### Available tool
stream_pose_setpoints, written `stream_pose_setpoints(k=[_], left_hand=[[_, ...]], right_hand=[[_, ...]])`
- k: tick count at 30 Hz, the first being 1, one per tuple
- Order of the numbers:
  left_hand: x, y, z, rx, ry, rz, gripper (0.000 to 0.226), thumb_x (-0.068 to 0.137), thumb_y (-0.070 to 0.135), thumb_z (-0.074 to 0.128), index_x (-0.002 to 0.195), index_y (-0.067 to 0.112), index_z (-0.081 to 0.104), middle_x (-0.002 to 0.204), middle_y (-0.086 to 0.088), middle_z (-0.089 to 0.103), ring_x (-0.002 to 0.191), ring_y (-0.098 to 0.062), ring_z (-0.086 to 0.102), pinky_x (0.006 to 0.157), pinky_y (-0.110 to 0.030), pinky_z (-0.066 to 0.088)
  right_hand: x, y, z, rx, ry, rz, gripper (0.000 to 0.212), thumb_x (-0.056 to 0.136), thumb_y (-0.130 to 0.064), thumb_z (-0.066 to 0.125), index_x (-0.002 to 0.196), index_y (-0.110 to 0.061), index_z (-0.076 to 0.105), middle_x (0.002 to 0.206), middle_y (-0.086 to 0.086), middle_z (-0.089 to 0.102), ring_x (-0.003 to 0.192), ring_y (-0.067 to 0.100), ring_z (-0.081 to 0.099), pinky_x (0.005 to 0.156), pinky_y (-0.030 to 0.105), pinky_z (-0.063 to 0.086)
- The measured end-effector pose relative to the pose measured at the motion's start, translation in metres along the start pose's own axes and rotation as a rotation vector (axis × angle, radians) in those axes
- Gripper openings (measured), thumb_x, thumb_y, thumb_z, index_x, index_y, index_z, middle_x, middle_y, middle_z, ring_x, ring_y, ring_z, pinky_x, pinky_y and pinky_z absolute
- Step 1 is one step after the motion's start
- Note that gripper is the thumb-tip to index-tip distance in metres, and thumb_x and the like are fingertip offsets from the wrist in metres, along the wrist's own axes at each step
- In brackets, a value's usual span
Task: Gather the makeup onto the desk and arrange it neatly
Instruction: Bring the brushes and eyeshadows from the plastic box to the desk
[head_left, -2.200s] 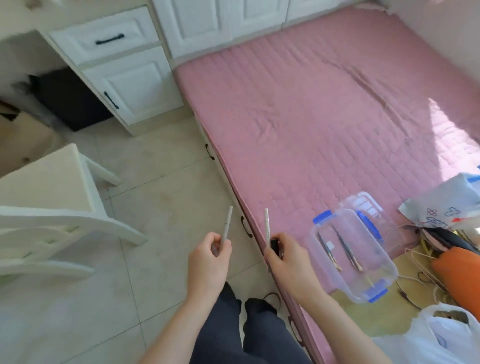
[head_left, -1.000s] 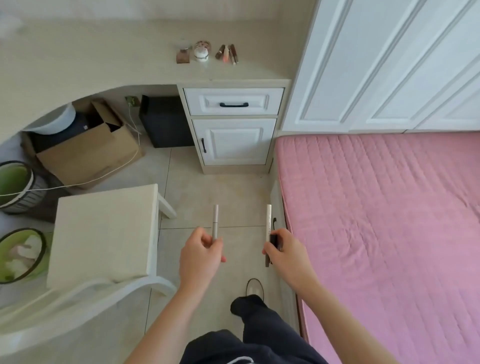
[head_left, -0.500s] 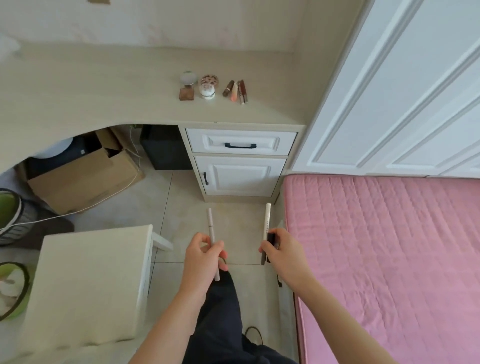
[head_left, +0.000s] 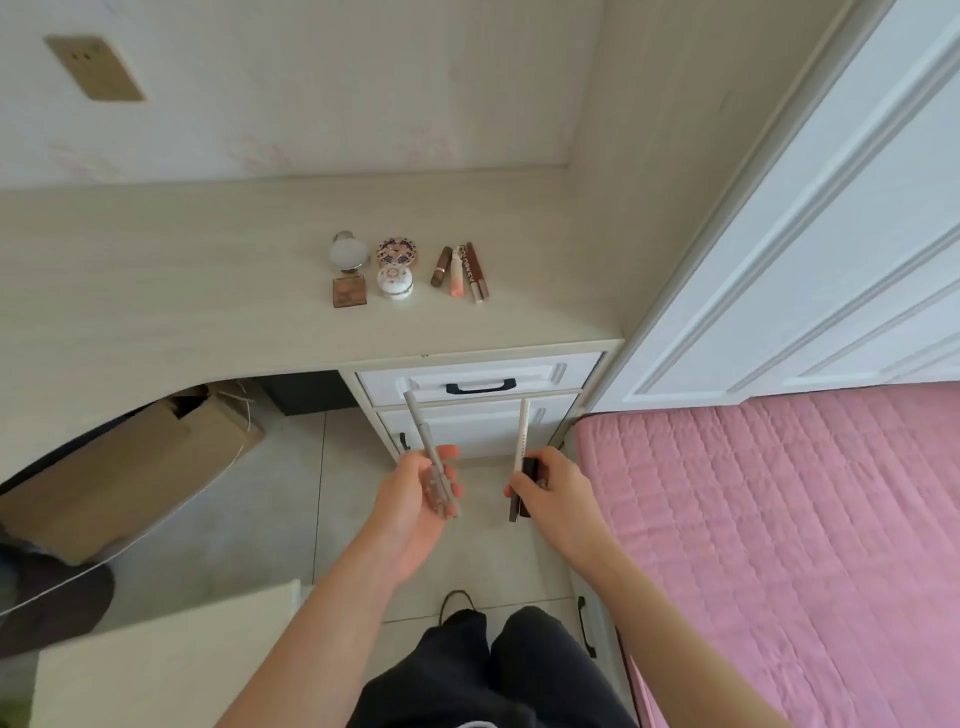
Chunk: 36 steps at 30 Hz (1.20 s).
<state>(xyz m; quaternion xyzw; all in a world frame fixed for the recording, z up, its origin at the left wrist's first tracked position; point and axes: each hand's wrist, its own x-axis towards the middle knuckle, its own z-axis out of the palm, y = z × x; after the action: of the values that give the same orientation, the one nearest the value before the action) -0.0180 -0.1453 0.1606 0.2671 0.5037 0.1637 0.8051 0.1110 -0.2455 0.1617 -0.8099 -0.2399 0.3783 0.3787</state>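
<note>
My left hand (head_left: 415, 506) grips a slim grey makeup pencil (head_left: 423, 431) that points up and slightly left. In my right hand (head_left: 558, 491) are a pale makeup pencil (head_left: 521, 434), held upright, and a small dark item (head_left: 530, 467) beside it. Both hands hover over the floor in front of the beige desk (head_left: 208, 291). On the desk's right part lie a round white compact (head_left: 348, 253), a patterned compact (head_left: 397, 252), a small white jar (head_left: 396, 282), a brown square case (head_left: 349, 292) and three lip sticks side by side (head_left: 461, 270).
White drawers with dark handles (head_left: 480, 387) sit under the desk directly ahead. A pink quilted bed (head_left: 779, 519) fills the right, white wardrobe doors (head_left: 831, 234) behind it. A cardboard box (head_left: 130, 462) lies under the desk, a white chair (head_left: 156, 665) at lower left.
The view has swung from the bed and its clear box to the desk and come closer. Both hands still hold their pencils; the left pencil now tilts left.
</note>
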Motion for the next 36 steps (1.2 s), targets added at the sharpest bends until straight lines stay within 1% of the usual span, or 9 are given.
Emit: stream_pose_setpoints(k=[5,11,15,20,24,27,30,33,36], left_hand=[[0.038,0.034,0.024,0.025,-0.057,0.01,0.012,0.093,0.008,0.051,0.103,0.004,0.057,0.075,-0.007,0.044,0.07,-0.02,0.046,0.064,-0.032,0.036],[0.089,0.057,0.048,0.097,-0.003,0.09,0.01,0.093,0.009,0.059,0.095,0.0,0.06,0.076,-0.009,0.058,0.079,-0.024,0.061,0.088,-0.037,0.054],[0.129,0.074,0.075,0.221,0.059,0.161,0.011,0.085,0.011,0.069,0.088,0.002,0.064,0.072,-0.011,0.06,0.074,-0.025,0.063,0.078,-0.037,0.055],[0.177,0.091,0.112,0.442,0.163,0.229,0.02,0.077,0.018,0.077,0.081,0.003,0.065,0.059,-0.005,0.059,0.054,-0.016,0.056,0.051,-0.025,0.048],[0.22,0.1,0.14,0.655,0.226,0.293,0.029,0.071,0.029,0.082,0.081,0.006,0.067,0.07,-0.003,0.068,0.065,-0.014,0.065,0.063,-0.025,0.055],[0.249,0.106,0.158,0.812,0.257,0.31,0.036,0.073,0.038,0.08,0.084,0.008,0.064,0.074,0.0,0.07,0.064,-0.007,0.066,0.049,-0.01,0.046],[0.275,0.111,0.172,0.937,0.287,0.335,0.036,0.073,0.043,0.077,0.082,0.011,0.061,0.076,0.0,0.065,0.068,-0.012,0.063,0.055,-0.02,0.048],[0.294,0.117,0.182,1.024,0.3,0.295,0.037,0.074,0.044,0.075,0.084,0.013,0.057,0.077,0.002,0.06,0.067,-0.011,0.06,0.056,-0.025,0.048],[0.31,0.122,0.189,1.129,0.277,0.233,0.037,0.075,0.044,0.073,0.087,0.016,0.053,0.078,0.001,0.061,0.067,-0.015,0.062,0.06,-0.03,0.05]], right_hand=[[0.046,-0.021,-0.007,0.012,0.051,-0.002,0.006,0.086,-0.011,0.056,0.089,-0.01,0.061,0.065,-0.01,0.058,0.052,-0.003,0.053,0.05,0.012,0.042],[0.105,-0.036,-0.023,0.018,0.045,0.0,0.007,0.089,-0.01,0.055,0.094,-0.01,0.059,0.07,-0.007,0.064,0.057,-0.003,0.057,0.056,0.012,0.044],[0.155,-0.048,-0.042,0.035,0.022,0.016,0.004,0.089,-0.011,0.054,0.091,-0.013,0.057,0.077,-0.001,0.07,0.074,0.014,0.066,0.071,0.032,0.054],[0.212,-0.061,-0.067,-0.023,-0.012,0.009,0.006,0.087,-0.012,0.056,0.093,-0.013,0.058,0.073,-0.003,0.07,0.069,0.006,0.065,0.062,0.018,0.049],[0.258,-0.062,-0.08,-0.043,-0.051,0.027,0.006,0.087,-0.012,0.056,0.093,-0.012,0.057,0.074,-0.001,0.071,0.074,0.012,0.068,0.073,0.031,0.053],[0.289,-0.059,-0.085,-0.079,-0.065,0.062,0.008,0.088,-0.015,0.056,0.096,-0.015,0.057,0.076,-0.001,0.071,0.077,0.013,0.067,0.073,0.03,0.053],[0.317,-0.057,-0.086,-0.114,-0.078,0.111,0.007,0.089,-0.016,0.055,0.096,-0.018,0.055,0.082,0.001,0.07,0.077,0.013,0.065,0.063,0.022,0.047],[0.339,-0.055,-0.086,-0.162,-0.071,0.149,0.013,0.09,-0.017,0.055,0.102,-0.017,0.055,0.088,0.001,0.069,0.079,0.016,0.064,0.065,0.023,0.047],[0.355,-0.052,-0.084,-0.174,-0.061,0.16,0.011,0.092,-0.015,0.054,0.103,-0.015,0.053,0.093,0.002,0.064,0.065,0.007,0.058,0.054,0.015,0.042]])
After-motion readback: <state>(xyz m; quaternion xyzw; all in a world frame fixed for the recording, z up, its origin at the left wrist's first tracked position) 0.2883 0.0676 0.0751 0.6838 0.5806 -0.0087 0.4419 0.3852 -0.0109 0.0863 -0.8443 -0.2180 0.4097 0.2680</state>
